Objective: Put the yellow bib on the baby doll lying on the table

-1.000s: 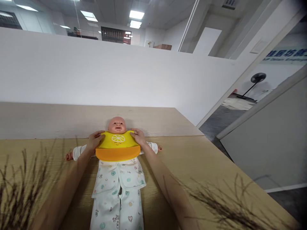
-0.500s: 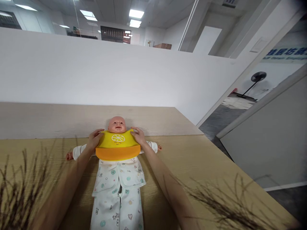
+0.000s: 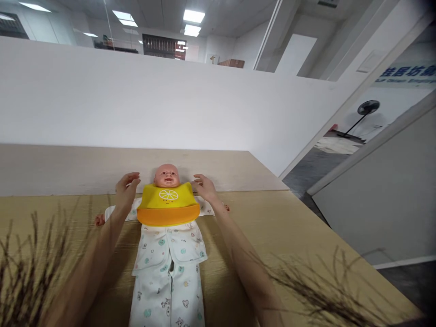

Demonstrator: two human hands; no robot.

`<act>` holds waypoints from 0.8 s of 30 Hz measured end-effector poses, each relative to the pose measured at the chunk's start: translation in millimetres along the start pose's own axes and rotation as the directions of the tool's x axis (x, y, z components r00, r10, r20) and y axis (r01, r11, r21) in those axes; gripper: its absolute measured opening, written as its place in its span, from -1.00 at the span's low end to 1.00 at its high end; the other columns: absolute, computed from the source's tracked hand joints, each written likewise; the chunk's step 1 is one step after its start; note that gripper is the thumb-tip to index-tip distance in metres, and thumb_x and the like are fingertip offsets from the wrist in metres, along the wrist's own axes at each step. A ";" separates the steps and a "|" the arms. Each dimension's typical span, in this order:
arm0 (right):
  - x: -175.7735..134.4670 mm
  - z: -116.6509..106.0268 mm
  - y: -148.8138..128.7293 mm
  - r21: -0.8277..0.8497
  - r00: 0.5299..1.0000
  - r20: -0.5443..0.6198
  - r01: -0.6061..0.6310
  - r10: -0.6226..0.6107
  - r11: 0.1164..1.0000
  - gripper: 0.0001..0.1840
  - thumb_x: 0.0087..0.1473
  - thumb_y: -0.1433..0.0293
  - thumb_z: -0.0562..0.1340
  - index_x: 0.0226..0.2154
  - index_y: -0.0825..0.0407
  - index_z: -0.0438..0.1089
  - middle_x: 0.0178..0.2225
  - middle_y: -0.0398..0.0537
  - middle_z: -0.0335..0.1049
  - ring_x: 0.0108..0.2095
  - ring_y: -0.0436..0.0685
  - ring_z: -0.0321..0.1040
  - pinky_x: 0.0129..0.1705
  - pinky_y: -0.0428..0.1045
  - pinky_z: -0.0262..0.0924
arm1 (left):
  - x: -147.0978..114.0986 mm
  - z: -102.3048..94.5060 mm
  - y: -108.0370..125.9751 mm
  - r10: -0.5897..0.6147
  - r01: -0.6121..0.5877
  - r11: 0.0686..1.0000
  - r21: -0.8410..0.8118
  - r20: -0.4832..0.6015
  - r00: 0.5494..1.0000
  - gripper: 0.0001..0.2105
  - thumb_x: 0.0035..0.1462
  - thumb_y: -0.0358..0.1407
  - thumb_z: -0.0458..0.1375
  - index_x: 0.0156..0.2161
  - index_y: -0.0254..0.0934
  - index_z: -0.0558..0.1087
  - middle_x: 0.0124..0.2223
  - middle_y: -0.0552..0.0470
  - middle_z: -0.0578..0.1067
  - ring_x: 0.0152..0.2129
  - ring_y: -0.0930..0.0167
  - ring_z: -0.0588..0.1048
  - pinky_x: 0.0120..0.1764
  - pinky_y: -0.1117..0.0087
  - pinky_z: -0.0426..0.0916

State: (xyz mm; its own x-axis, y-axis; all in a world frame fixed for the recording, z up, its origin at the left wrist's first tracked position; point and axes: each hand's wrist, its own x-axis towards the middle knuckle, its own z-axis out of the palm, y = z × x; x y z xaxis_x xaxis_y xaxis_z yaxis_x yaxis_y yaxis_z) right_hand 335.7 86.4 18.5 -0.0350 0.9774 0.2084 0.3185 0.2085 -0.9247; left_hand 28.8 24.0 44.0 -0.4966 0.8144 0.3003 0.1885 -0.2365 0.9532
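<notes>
A baby doll lies on its back on the table, arms spread, in a white printed jacket and matching trousers. Over its chest is a yellow bib with a white lemon-slice print and an orange catch pocket along its lower edge. My left hand hovers off the bib's left side, fingers apart and holding nothing. By the bib's upper right corner is my right hand, also with fingers apart; its fingertips are very close to the bib, and contact is hard to tell.
The wooden table meets a paler board along its back, below a white wall with glass above. At the right, a grey panel stands beside a doorway, with a black fan beyond. Dark blurred strands cross both lower corners.
Both hands have let go of the bib's upper corners and moved outward, the left hand farther. The bib stays on the doll's chest.
</notes>
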 end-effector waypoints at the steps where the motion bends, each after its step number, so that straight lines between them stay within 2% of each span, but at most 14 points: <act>1: -3.8 -4.9 -11.2 -0.057 1.000 -0.008 -0.008 0.008 0.998 -0.77 0.17 0.48 0.39 -0.10 -0.05 0.58 -0.16 0.03 0.65 -0.23 0.19 0.50 -0.02 0.13 0.35 | -4.5 0.3 9.8 0.027 -0.027 1.000 -0.001 0.025 0.999 -0.74 0.01 -0.10 0.34 -0.21 -0.17 0.63 -0.13 -0.09 0.68 -0.09 0.15 0.60 -0.04 0.22 0.48; 4: -26.5 -14.7 -52.4 -0.103 0.990 0.092 0.114 -0.105 0.988 -0.75 0.23 0.44 0.36 -0.03 -0.07 0.61 0.07 0.08 0.66 -0.05 0.27 0.58 0.08 0.17 0.39 | -27.8 0.9 43.5 0.147 -0.150 0.989 0.009 0.169 0.975 -0.82 0.11 -0.14 0.31 -0.26 -0.18 0.64 -0.21 -0.09 0.68 -0.17 0.15 0.63 -0.06 0.17 0.51; 6: -47.9 -16.6 -79.6 -0.073 0.940 0.248 0.262 -0.237 0.962 -0.68 0.31 0.37 0.32 0.08 -0.11 0.61 0.11 0.04 0.67 0.06 0.32 0.60 0.12 0.18 0.41 | -48.8 0.0 66.9 0.297 -0.318 0.948 0.016 0.308 0.904 -0.83 0.23 -0.17 0.25 -0.28 -0.17 0.65 -0.27 -0.07 0.68 -0.27 0.19 0.63 -0.11 0.17 0.53; 7: -59.1 -16.3 -91.4 -0.071 0.900 0.329 0.326 -0.286 0.943 -0.64 0.34 0.34 0.30 0.14 -0.14 0.60 0.13 0.01 0.66 0.11 0.33 0.60 0.16 0.20 0.41 | -59.8 -0.8 78.0 0.393 -0.434 0.901 0.014 0.396 0.830 -0.83 0.29 -0.21 0.22 -0.27 -0.16 0.66 -0.28 -0.05 0.68 -0.30 0.22 0.64 -0.14 0.19 0.54; 10: -90.3 -11.8 -116.5 -0.086 0.785 0.519 0.443 -0.339 0.892 -0.63 0.36 0.29 0.29 0.17 -0.15 0.59 0.15 0.00 0.66 0.17 0.39 0.59 0.26 0.30 0.39 | -90.0 -3.0 104.8 0.647 -0.739 0.670 -0.074 0.546 0.532 -0.80 0.35 -0.37 0.17 -0.20 -0.10 0.66 -0.32 0.02 0.67 -0.40 0.31 0.62 -0.26 0.26 0.54; 12: -108.3 -7.8 -124.9 -0.057 0.735 0.588 0.454 -0.338 0.889 -0.57 0.32 0.31 0.33 0.21 -0.18 0.56 0.22 -0.03 0.63 0.25 0.41 0.55 0.32 0.32 0.38 | -106.1 -3.3 115.6 0.752 -0.859 0.497 -0.121 0.555 0.357 -0.73 0.34 -0.47 0.15 -0.12 -0.04 0.64 -0.32 0.04 0.68 -0.41 0.31 0.62 -0.29 0.25 0.55; 13: -116.6 -6.3 -127.2 -0.030 0.720 0.607 0.443 -0.336 0.896 -0.51 0.29 0.33 0.34 0.25 -0.20 0.53 0.26 -0.06 0.60 0.29 0.40 0.53 0.35 0.30 0.37 | -112.7 -3.3 118.7 0.787 -0.896 0.423 -0.136 0.546 0.289 -0.70 0.33 -0.50 0.14 -0.08 -0.02 0.62 -0.32 0.05 0.68 -0.41 0.30 0.62 -0.29 0.24 0.56; 14: -124.5 -5.5 -128.4 -0.003 0.714 0.615 0.427 -0.335 0.904 -0.43 0.26 0.36 0.35 0.30 -0.23 0.49 0.30 -0.09 0.56 0.32 0.40 0.51 0.36 0.29 0.37 | -118.4 -3.5 120.3 0.810 -0.919 0.367 -0.144 0.535 0.240 -0.68 0.32 -0.52 0.14 -0.05 -0.01 0.60 -0.32 0.06 0.68 -0.40 0.30 0.63 -0.27 0.22 0.58; 15: -132.0 -5.4 -128.7 0.020 0.715 0.614 0.409 -0.334 0.912 -0.37 0.24 0.39 0.36 0.33 -0.25 0.45 0.32 -0.11 0.54 0.34 0.39 0.49 0.38 0.28 0.37 | -123.3 -4.0 120.5 0.824 -0.932 0.333 -0.140 0.524 0.216 -0.67 0.30 -0.54 0.14 -0.04 -0.02 0.57 -0.30 0.06 0.69 -0.39 0.29 0.63 -0.26 0.22 0.59; 16: -138.9 -6.1 -128.0 0.035 0.722 0.608 0.392 -0.331 0.919 -0.34 0.23 0.40 0.36 0.35 -0.26 0.43 0.34 -0.12 0.53 0.35 0.39 0.48 0.39 0.27 0.36 | -127.2 -5.2 119.5 0.835 -0.940 0.316 -0.129 0.509 0.211 -0.67 0.29 -0.55 0.15 -0.03 -0.03 0.55 -0.29 0.05 0.69 -0.37 0.29 0.64 -0.24 0.22 0.60; 18: -150.6 -9.6 -123.5 0.035 0.748 0.585 0.363 -0.314 0.931 -0.43 0.26 0.36 0.35 0.30 -0.25 0.47 0.29 -0.10 0.56 0.29 0.40 0.53 0.35 0.29 0.39 | -132.8 -9.4 114.4 0.842 -0.944 0.316 -0.097 0.488 0.231 -0.68 0.28 -0.55 0.16 -0.02 -0.08 0.53 -0.26 0.04 0.70 -0.36 0.31 0.66 -0.24 0.25 0.60; 20: -158.6 -14.3 -113.8 0.007 0.782 0.556 0.334 -0.281 0.943 -0.64 0.31 0.28 0.31 0.13 -0.23 0.54 0.10 -0.09 0.65 0.06 0.36 0.63 0.16 0.27 0.49 | -136.5 -16.6 105.8 0.818 -0.943 0.330 -0.048 0.513 0.260 -0.71 0.30 -0.55 0.16 -0.04 -0.10 0.54 -0.27 0.03 0.70 -0.40 0.33 0.65 -0.29 0.30 0.56; 22: -163.3 -18.8 -97.8 -0.028 0.836 0.491 0.296 -0.245 0.955 -0.83 0.32 0.24 0.27 -0.09 -0.22 0.57 -0.17 -0.11 0.64 -0.20 0.29 0.60 -0.08 0.22 0.51 | -140.5 -27.1 92.7 0.753 -0.934 0.357 0.015 0.586 0.297 -0.74 0.33 -0.52 0.15 -0.05 -0.11 0.57 -0.30 0.02 0.68 -0.45 0.34 0.63 -0.35 0.32 0.52; 24: -167.0 -23.1 -75.8 -0.047 0.894 0.394 0.253 -0.215 0.966 -0.88 0.29 0.24 0.25 -0.27 -0.22 0.52 -0.36 -0.13 0.53 -0.35 0.25 0.51 -0.21 0.19 0.46 | -147.4 -41.5 73.5 0.661 -0.906 0.410 0.105 0.651 0.375 -0.76 0.36 -0.45 0.16 -0.04 -0.08 0.61 -0.27 -0.01 0.69 -0.43 0.31 0.65 -0.35 0.30 0.54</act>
State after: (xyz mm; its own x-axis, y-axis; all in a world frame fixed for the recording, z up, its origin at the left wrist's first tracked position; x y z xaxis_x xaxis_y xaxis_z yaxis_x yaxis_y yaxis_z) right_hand 339.3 -93.4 61.2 -0.4726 0.8422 0.2595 0.3433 0.4471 -0.8260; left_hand 80.6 -135.4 71.3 0.4898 0.4937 0.7186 0.6166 -0.7789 0.1149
